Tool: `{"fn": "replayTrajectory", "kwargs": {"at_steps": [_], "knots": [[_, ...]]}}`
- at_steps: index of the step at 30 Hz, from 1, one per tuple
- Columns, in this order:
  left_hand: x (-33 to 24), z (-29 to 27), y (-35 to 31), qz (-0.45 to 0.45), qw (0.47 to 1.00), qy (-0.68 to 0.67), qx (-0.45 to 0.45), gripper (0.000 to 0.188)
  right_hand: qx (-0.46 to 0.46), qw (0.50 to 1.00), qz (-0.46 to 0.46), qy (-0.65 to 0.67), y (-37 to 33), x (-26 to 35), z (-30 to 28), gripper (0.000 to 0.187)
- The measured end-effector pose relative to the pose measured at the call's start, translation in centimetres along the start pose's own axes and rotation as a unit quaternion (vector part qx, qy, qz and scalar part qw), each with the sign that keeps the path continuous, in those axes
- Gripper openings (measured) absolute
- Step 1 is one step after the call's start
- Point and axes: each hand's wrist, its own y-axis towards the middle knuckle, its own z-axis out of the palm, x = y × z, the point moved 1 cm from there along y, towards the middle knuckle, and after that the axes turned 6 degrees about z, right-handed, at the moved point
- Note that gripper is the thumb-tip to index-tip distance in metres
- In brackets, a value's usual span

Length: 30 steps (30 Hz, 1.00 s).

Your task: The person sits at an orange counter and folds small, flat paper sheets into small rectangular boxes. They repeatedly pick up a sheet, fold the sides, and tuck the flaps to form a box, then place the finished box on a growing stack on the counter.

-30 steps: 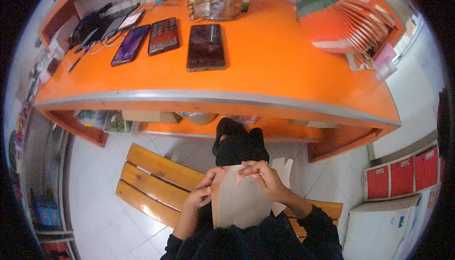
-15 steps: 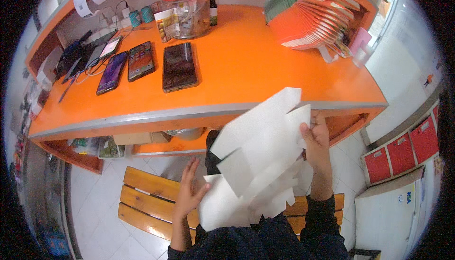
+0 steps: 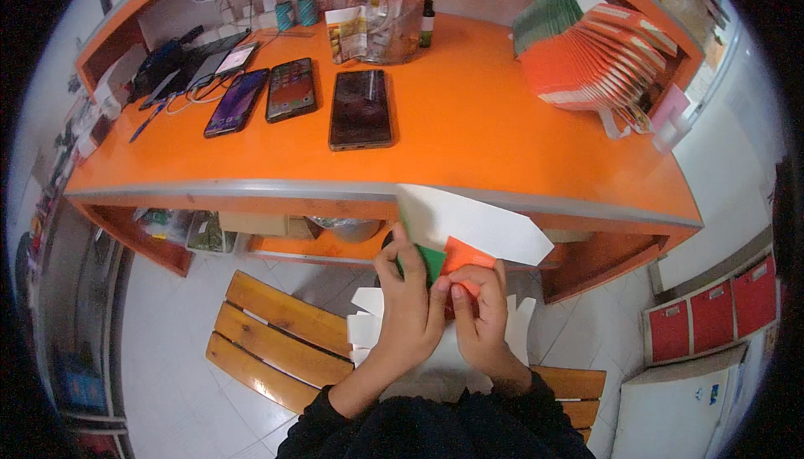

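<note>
Both hands are together just below the desk's front edge, on a cut sheet of card [image 3: 481, 220] with a white inner face and green and orange outer parts. My left hand [image 3: 410, 304] closes on its green part, fingers bent around the edge. The thumb and fingers of my right hand [image 3: 481, 312] pinch the orange flap beside it, and the two thumbs nearly touch. More white card cut-outs [image 3: 364, 329] with tabbed edges lie on my lap beneath the hands.
On the orange desk [image 3: 469, 124] lie several phones, the nearest a dark phone [image 3: 361, 110]. Behind stands a clear jar with a red lid [image 3: 383, 19]. A fanned stack of orange and green folded card pieces [image 3: 586, 65] sits at the right. A slatted wooden bench [image 3: 276, 342] is below.
My left hand has come up from beside the card and gripped it. The card sheet was separated from the others and turned, its coloured side now partly showing. The white cut-outs are now lower, on my lap.
</note>
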Motion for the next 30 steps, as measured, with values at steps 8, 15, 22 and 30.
{"fn": "replayTrajectory", "kwargs": {"at_steps": [8,15,22,30], "knots": [[0.4,-0.7,0.0,0.0,0.998,0.061,-0.028,0.063,-0.197,0.96,-0.071,-0.187,0.5,0.2,-0.5,0.059],[-0.7,-0.1,-1.7,0.063,0.996,0.056,0.043,0.052,0.087,0.996,0.03,0.015,6.8,3.2,-3.1,0.019],[0.5,0.3,-1.4,-0.045,0.945,-0.244,-0.213,0.029,0.059,0.996,-0.07,-0.025,3.3,2.0,0.0,0.02],[1.6,-0.8,-1.1,-0.049,0.96,-0.201,-0.187,0.012,0.062,0.987,0.012,0.15,2.6,-1.1,1.7,0.02]]}}
